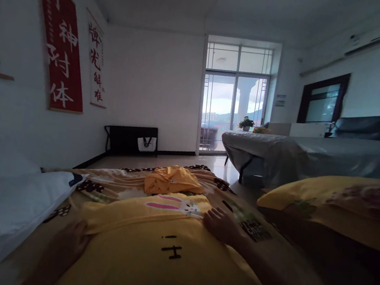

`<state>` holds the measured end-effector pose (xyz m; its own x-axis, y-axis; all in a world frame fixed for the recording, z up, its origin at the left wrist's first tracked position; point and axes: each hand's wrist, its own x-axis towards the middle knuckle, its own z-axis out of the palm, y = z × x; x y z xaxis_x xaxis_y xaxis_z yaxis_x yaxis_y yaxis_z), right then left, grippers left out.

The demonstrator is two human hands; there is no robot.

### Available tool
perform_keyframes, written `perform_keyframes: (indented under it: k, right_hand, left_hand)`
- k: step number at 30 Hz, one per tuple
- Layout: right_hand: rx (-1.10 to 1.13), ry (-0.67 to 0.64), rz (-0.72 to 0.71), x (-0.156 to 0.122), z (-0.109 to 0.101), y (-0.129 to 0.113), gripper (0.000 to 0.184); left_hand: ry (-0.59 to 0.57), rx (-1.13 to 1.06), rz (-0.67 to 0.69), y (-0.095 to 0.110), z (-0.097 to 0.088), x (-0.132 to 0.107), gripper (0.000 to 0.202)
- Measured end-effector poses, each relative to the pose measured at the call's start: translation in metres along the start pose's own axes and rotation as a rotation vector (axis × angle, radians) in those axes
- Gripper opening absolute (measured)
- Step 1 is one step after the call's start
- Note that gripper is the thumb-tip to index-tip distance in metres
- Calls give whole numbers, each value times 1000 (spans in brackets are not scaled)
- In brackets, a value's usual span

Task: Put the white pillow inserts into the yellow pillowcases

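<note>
A yellow pillowcase (146,249) with a black "Hi" print lies across the bed in front of me, looking puffed out. Its far part, with a white rabbit face and pink ears, shows a fold line running across it. My left hand (72,241) is closed on the left edge of the case, in shadow. At the right far corner, beside the rabbit face, the curled fingers of my right hand (219,222) grip the cloth. Just beyond lies a crumpled orange-yellow cloth (172,180).
A patterned blanket (128,176) covers the bed. White pillows (8,202) lie at left, another yellow pillow (330,200) at right. Behind stand a plastic-covered table (280,150), a black folded frame (123,139) by the wall, and a glass sliding door (232,106).
</note>
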<state>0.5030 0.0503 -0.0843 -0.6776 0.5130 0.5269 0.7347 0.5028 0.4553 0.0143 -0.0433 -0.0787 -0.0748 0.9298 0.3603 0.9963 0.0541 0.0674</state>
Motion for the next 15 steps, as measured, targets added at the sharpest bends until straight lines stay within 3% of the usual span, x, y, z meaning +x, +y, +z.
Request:
perform_keyframes:
  k: [3, 8, 12, 15]
  right_hand:
    - [49, -5, 19, 13, -4, -12, 28]
    - [53, -60, -22, 24, -1, -26, 26]
    - [71, -96, 2, 28, -4, -30, 28]
    - [113, -84, -19, 33, -12, -35, 40]
  left_hand:
    - [32, -102, 82, 12, 0, 8, 40]
    - [-68, -212, 277, 44, -6, 16, 36]
    - [-61, -192, 294, 62, -6, 21, 35]
    - [-42, -159, 330, 72, -3, 27, 39]
